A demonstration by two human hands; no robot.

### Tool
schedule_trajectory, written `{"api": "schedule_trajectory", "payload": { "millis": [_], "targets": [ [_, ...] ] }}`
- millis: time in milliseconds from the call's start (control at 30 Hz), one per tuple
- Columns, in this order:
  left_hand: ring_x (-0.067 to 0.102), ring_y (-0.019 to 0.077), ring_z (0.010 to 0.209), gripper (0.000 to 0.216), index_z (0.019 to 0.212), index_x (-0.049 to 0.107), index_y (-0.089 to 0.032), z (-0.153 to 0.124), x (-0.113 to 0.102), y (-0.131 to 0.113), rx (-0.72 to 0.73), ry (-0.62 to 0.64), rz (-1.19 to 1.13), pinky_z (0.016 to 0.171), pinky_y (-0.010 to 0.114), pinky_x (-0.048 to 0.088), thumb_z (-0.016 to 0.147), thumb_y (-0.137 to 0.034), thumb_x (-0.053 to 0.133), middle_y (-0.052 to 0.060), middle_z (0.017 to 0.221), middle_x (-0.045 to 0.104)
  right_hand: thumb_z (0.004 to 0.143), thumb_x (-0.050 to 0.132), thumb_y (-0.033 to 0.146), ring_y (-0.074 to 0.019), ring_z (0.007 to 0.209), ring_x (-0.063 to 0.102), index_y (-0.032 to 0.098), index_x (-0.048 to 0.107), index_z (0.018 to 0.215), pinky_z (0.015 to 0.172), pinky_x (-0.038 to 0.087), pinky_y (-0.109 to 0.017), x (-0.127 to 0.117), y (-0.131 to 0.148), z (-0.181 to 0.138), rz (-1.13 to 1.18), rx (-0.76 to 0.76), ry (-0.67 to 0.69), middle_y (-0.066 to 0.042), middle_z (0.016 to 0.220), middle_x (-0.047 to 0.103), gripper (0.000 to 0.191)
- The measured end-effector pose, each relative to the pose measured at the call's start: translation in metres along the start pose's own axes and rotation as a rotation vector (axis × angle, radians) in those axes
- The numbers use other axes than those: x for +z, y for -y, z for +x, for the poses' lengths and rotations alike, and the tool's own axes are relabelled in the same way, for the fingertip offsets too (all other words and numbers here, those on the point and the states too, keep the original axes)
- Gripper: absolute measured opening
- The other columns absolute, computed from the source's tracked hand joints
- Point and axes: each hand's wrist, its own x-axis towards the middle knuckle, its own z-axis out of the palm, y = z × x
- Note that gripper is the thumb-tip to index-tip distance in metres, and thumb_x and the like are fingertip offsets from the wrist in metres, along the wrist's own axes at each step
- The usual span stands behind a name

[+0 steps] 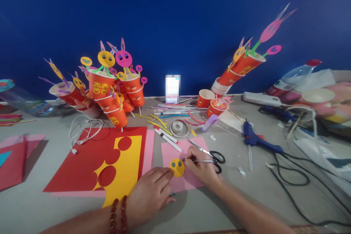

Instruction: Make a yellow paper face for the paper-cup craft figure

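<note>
My left hand (152,192) rests knuckles-up on the grey table, its curled fingertips touching the edge of a small yellow paper disc (177,167) with dark spots. The disc lies on a pink sheet (189,146). My right hand (200,168) pinches a thin pen (199,160), whose tip touches the disc. Black-handled scissors (212,154) lie just beyond my right hand. A beaded bracelet (118,214) circles my left wrist.
Red and yellow sheets with round cut-outs (109,162) lie to the left. Decorated orange cups (109,87) stand at the back left, more cups (238,67) at the back right. A blue glue gun (253,139), cables, markers (167,137) and a tape roll (178,128) lie around.
</note>
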Motion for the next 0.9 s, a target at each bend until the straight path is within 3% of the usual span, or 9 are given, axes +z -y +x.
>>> {"api": "schedule_trajectory", "payload": {
  "millis": [333,900],
  "targets": [
    [0.062,0.024,0.113,0.028,0.097,0.066,-0.014,0.0005,-0.0009,0.0004,-0.017,0.007,-0.027,0.095,0.039,0.05,0.092,-0.042,0.067,0.01,0.119,0.069,0.074,0.05,0.015,-0.0129,0.051,0.04,0.023,0.043,0.06,0.05,0.03,-0.025,-0.0003,-0.0052,-0.0033,0.025,0.013,-0.048,0.005,0.054,0.046,0.017],
    [0.062,0.0232,0.11,0.028,0.096,0.066,-0.014,0.0016,-0.002,0.0,-0.013,-0.008,-0.019,0.094,0.038,0.051,0.092,-0.042,0.066,0.009,0.117,0.07,0.073,0.05,0.014,-0.0119,0.051,0.038,0.022,0.044,0.06,0.049,0.028,-0.024,0.0021,-0.0064,-0.0041,0.007,0.028,-0.017,0.005,0.054,0.045,0.016]
  ]
}}
